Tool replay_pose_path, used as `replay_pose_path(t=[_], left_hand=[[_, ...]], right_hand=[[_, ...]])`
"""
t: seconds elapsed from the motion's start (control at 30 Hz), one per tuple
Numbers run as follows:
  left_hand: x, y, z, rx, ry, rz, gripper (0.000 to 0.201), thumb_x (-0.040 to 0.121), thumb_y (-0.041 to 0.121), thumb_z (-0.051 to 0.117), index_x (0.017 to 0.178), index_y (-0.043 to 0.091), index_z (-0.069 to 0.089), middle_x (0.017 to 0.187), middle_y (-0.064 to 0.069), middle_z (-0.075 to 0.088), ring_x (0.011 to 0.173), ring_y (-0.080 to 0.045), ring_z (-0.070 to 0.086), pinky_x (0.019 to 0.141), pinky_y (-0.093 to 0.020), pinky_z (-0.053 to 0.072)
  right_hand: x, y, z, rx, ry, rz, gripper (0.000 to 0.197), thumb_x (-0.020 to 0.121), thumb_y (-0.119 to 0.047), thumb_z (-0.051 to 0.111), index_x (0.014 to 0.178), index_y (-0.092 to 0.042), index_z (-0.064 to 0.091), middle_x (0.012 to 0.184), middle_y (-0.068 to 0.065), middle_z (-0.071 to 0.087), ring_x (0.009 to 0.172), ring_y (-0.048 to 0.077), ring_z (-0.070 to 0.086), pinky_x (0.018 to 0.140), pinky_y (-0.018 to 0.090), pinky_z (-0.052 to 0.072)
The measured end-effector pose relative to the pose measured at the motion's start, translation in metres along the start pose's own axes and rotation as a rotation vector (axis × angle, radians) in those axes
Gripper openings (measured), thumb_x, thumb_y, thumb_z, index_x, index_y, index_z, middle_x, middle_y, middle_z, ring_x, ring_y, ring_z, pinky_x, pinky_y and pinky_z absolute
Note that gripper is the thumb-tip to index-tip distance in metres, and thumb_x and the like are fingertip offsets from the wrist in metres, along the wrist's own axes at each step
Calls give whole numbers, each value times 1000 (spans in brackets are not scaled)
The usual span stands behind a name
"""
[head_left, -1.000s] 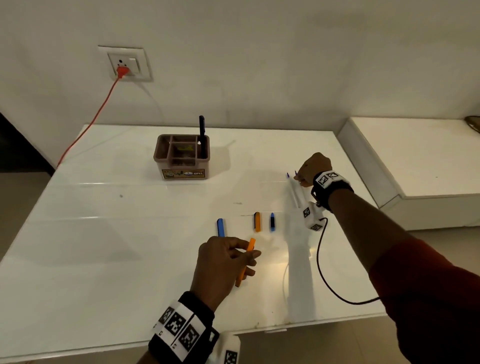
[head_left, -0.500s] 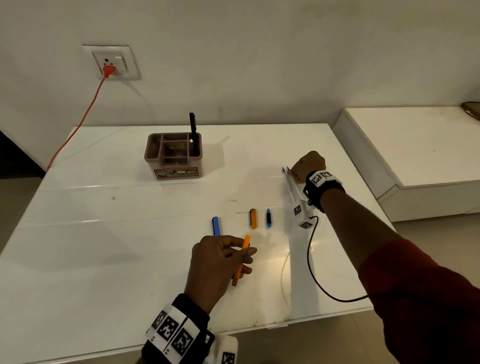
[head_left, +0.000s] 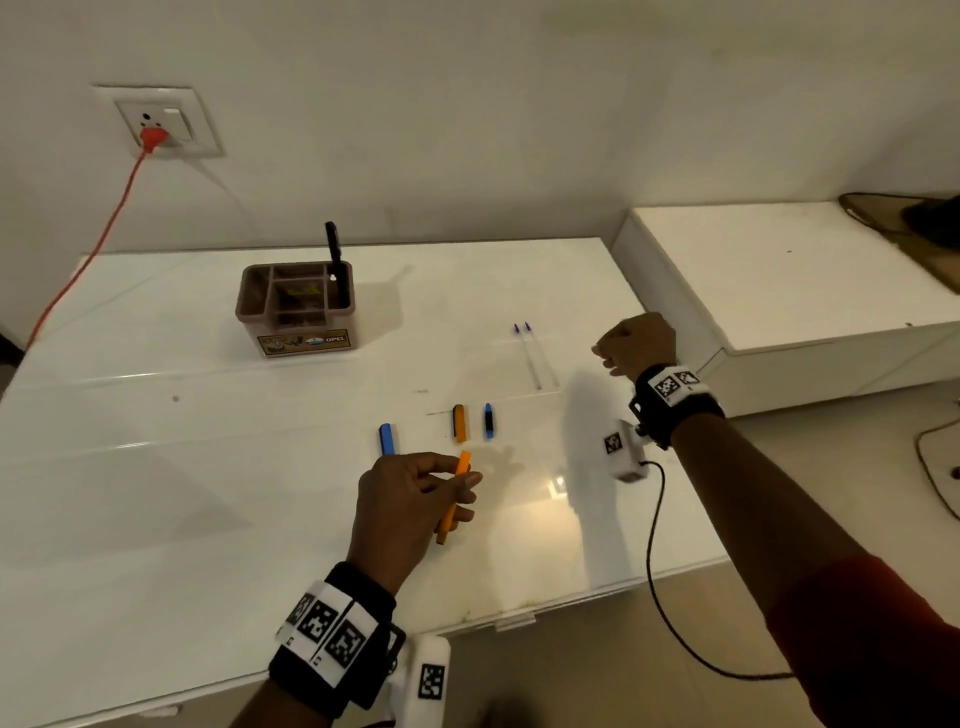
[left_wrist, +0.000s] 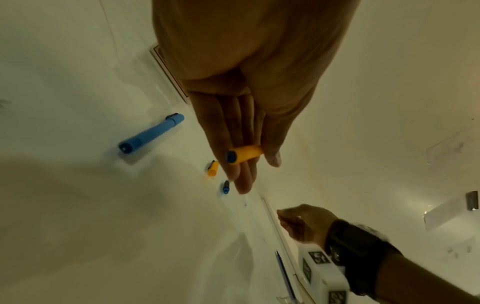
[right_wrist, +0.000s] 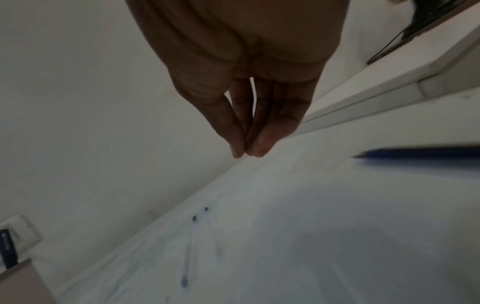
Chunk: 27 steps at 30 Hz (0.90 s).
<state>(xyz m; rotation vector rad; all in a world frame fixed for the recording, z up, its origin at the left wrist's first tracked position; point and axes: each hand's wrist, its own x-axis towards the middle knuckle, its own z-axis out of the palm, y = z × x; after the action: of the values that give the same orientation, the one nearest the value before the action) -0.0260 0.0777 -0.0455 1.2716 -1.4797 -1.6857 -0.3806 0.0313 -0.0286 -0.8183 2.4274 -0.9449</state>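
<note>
Your left hand (head_left: 410, 499) has its grip closed on the long orange plastic pen tube (head_left: 445, 522), over the white worktop (head_left: 156, 467), in front of the brown plastic pen box (head_left: 296, 312). Hold it steady. Your right hand (head_left: 636, 343) has its fingertips pressed together; I cannot tell if it holds anything. Two thin clear ink sticks with blue tips (head_left: 530, 358) lie right of the box. Pinch one and slide it in slowly

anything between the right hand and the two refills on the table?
Nothing visible. The right hand hovers just right of the two refills, with only bare table between them. The orange cap and blue cap lie nearer the person, off that line.
</note>
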Motion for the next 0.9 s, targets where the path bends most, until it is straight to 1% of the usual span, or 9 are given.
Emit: replay_pose_path(t=[0.07, 0.13, 0.2, 0.33, 0.4, 0.5, 0.63, 0.77, 0.9], left_hand=[[-1, 1, 7, -2, -15, 4, 27, 82, 26, 81, 103, 10, 77, 75, -10, 79, 68, -28, 78, 68, -42, 65], [-3, 1, 15, 3, -32, 5, 29, 82, 27, 80, 105, 10, 77, 75, -10, 79, 68, -28, 78, 69, -43, 65], [-5, 1, 23, 17, -57, 6, 29, 82, 28, 80, 105, 11, 77, 75, -9, 79, 69, -27, 78, 69, -43, 65], [-7, 2, 35, 27, -83, 11, 24, 84, 24, 79, 103, 11, 77, 75, -10, 79, 68, -28, 78, 65, -37, 65], [-7, 3, 37, 30, -82, 16, 22, 83, 24, 79, 101, 12, 77, 75, -10, 79, 70, -29, 78, 64, -35, 65], [-4, 1, 38, 32, -79, 6, 23, 83, 24, 79, 101, 12, 77, 75, -10, 79, 70, -30, 78, 65, -38, 65], [0, 0, 37, 33, -75, 4, 25, 83, 24, 80, 103, 10, 77, 75, -11, 79, 69, -29, 78, 66, -39, 65], [-1, 0, 36, 38, -80, 16, 25, 83, 25, 79, 103, 10, 77, 75, -10, 79, 68, -28, 78, 68, -42, 65], [-2, 1, 34, 33, -78, 18, 24, 83, 26, 79, 103, 13, 77, 76, -9, 79, 69, -28, 78, 73, -47, 65]], right_hand=[[-12, 28, -24, -52, 45, 35, 13, 78, -5, 83, 76, 6, 76, 70, 17, 74, 67, 31, 73, 64, 37, 64], [-23, 55, -43, -71, 65, 86, 16, 74, -7, 86, 73, 5, 76, 72, 20, 76, 71, 36, 76, 71, 46, 66], [-33, 74, -55, -90, 54, 120, 19, 72, -10, 90, 73, 4, 76, 73, 21, 76, 71, 37, 77, 73, 50, 65], [-43, 84, -56, -163, 36, 131, 28, 73, -16, 92, 62, -2, 69, 73, 16, 73, 72, 31, 70, 81, 42, 63], [-44, 82, -52, -197, 31, 138, 36, 73, -19, 92, 56, -7, 63, 67, 12, 67, 70, 26, 64, 74, 33, 57], [-42, 83, -47, -225, 37, 170, 27, 71, -17, 93, 72, 1, 74, 73, 15, 67, 72, 25, 61, 71, 27, 48], [-29, 85, -41, -240, 26, 253, 43, 68, -26, 95, 89, 5, 73, 87, 14, 74, 89, 30, 71, 71, 29, 54], [-17, 89, -38, -221, -14, 314, 39, 68, -26, 94, 75, -2, 64, 73, 14, 70, 72, 29, 68, 62, 30, 54], [-14, 90, -40, -201, -21, 304, 30, 72, -18, 87, 71, -2, 63, 71, 14, 69, 71, 31, 69, 60, 31, 55]])
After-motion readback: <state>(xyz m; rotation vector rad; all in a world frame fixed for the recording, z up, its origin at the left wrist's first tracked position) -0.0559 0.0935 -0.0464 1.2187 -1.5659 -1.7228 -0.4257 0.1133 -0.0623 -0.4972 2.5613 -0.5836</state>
